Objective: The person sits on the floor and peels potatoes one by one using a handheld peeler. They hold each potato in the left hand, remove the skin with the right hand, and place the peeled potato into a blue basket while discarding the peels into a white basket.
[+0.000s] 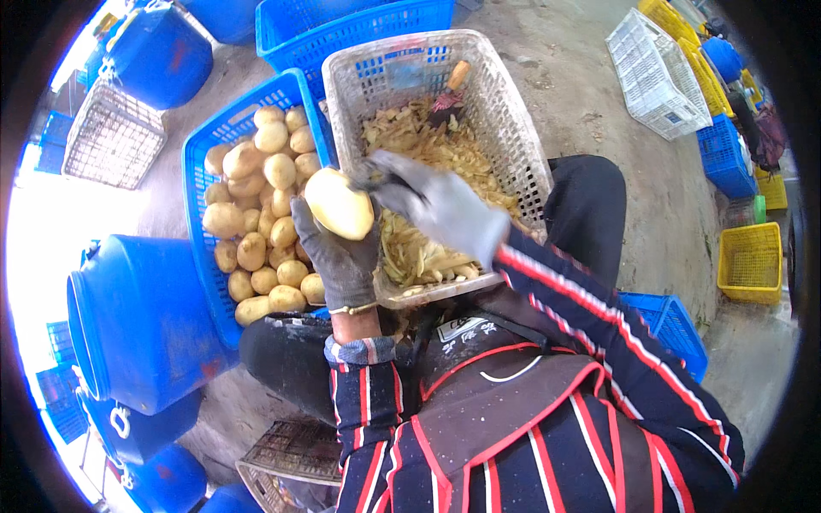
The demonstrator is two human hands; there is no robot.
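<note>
My left hand [340, 256], in a dark grey work glove, holds a peeled, pale yellow potato [340, 204] from below. At the potato's upper right side is my right hand [436, 202], in a lighter grey glove with darkened fingers. Its fingers are curled around a small hand tool [367, 176], dark and blurred, possibly a peeler. Below both hands stands a dirty whitish plastic crate [513, 122] holding many potato peelings [417, 138]. To the left, a blue plastic crate [192, 192] holds many unpeeled potatoes [251, 250].
A wooden-handled tool [458, 75] with red cloth around it stands in the peelings. Another blue crate [359, 38] sits beyond. Large blue barrels [147, 327] stand at left. White [654, 77] and yellow crates [749, 263] are on the concrete floor [667, 211] at right.
</note>
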